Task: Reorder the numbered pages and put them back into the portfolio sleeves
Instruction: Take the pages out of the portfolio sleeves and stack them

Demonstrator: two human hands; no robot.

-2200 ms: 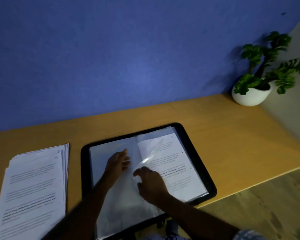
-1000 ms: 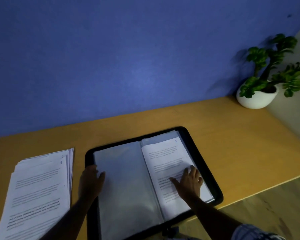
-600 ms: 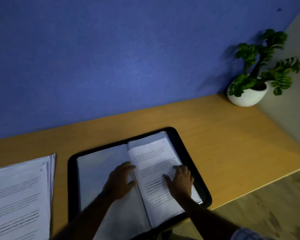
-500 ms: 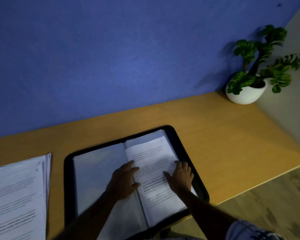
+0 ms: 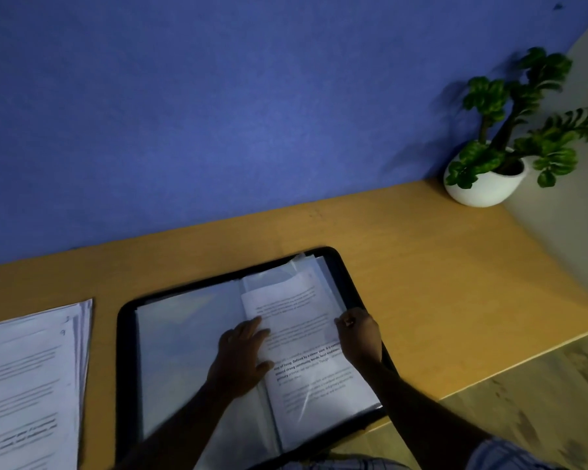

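From the head view, the black-edged portfolio (image 5: pixel 124 334) lies open on the near middle of the wooden surface (image 5: pixel 438 283), its spine running from near to far. Its left half shows an empty clear sleeve (image 5: pixel 187 334). Its right half carries a printed page (image 5: pixel 302 317), and that page's far end looks bowed, with film standing a little proud at the top corner.

The left hand (image 5: pixel 240 357) lies flat with straight fingers, pressing across the spine onto the inner edge of that page. The right hand (image 5: pixel 358 337) is curled and pinches the page's right edge. Whether it has the paper alone or the sleeve film with it is too dark to tell.

A stack of loose pages (image 5: pixel 28 378) waits at the near left, just beside the portfolio and apart from it, with handwritten numbers at its top corner that are too blurred to read safely. A potted plant (image 5: pixel 482 191) sits in the far right corner, well clear of the work.

The step in hand looks like seating this sheet squarely in its sleeve. To do it well, the flat left hand should pin the film at the spine while the right draws the paper level, not at a slant, so the bowed far end slides down without creasing. Check the page's number before taking the next sheet from the stack.
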